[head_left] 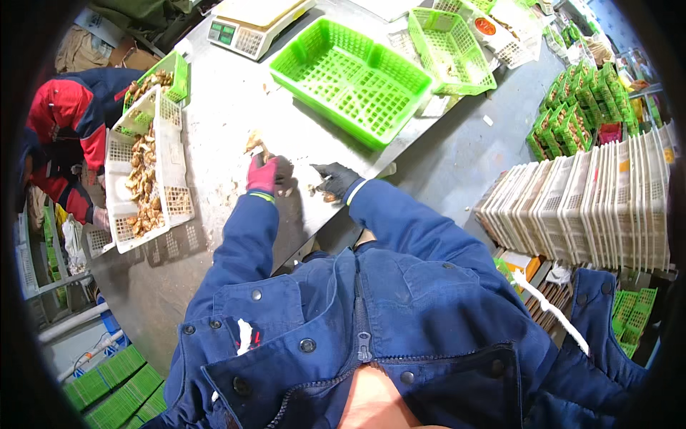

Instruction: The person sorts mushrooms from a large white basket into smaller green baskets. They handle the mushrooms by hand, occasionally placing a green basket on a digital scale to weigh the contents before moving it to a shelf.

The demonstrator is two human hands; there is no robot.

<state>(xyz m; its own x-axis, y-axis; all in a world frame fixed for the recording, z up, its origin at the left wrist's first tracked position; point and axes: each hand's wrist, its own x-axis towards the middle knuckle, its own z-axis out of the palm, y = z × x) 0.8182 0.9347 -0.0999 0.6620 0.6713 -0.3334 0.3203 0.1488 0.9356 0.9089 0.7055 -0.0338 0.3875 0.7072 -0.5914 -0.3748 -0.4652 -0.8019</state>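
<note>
My left hand (262, 174), in a red and dark glove, is closed around a pale brown mushroom (255, 141) whose top sticks out past the fingers. To its right, my right hand (338, 179) in a black glove is low over the metal table (214, 128), fingers pointing left. Small brown mushroom pieces (328, 197) lie against its underside; whether the fingers grip anything is unclear. Crumbs and scraps are scattered on the tabletop around both hands. Beyond them stands a large green plastic basket (351, 80) with no contents visible.
At the left is a white crate (177, 161) of mushrooms, with a person in a red and navy jacket (64, 107) beside it. A digital scale (249, 32) stands at the back. Stacked white crates (579, 198) and filled green baskets (584, 107) are on the right.
</note>
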